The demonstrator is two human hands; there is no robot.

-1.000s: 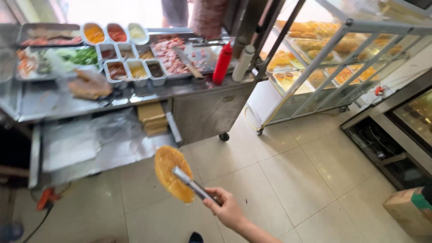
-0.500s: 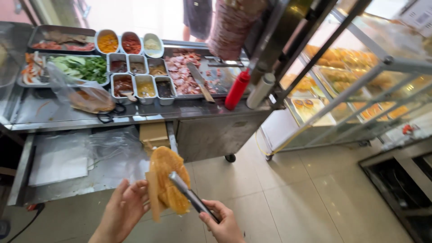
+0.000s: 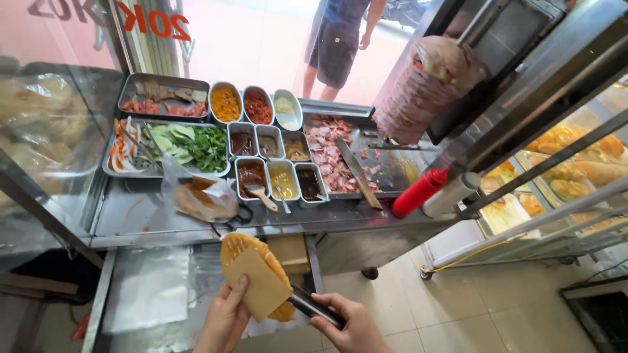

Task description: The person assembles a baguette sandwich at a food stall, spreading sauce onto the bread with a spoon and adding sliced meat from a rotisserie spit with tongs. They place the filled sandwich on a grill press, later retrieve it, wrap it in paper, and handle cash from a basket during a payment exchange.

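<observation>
The left hand (image 3: 226,320) is gripping a folded, toasted flatbread (image 3: 257,282) from below, thumb pressed on its pale flat face and fingers curled behind it. The right hand (image 3: 353,323) is closing around the dark handles of a pair of tongs (image 3: 314,307), whose tips are reaching under the bread's lower edge. The bread is hanging in the air in front of the steel counter (image 3: 163,219), just below its front edge.

The step in hand looks like opening or steadying the bread so it can be filled; the next move would call for keeping the fold open with the left fingers while the tongs are carrying filling across from the trays.

On the counter, a clear plastic bag (image 3: 196,196) holding more flatbread is lying near the front edge, beside rectangular sauce tubs (image 3: 281,180). A red squeeze bottle (image 3: 418,191) and a grey one (image 3: 451,193) are leaning at the front right corner. A tray of sliced meat (image 3: 330,157) is sitting at the right, under the meat spit (image 3: 425,85). Red lettering (image 3: 150,23), seen mirrored, is showing on the glass at the upper left.
</observation>
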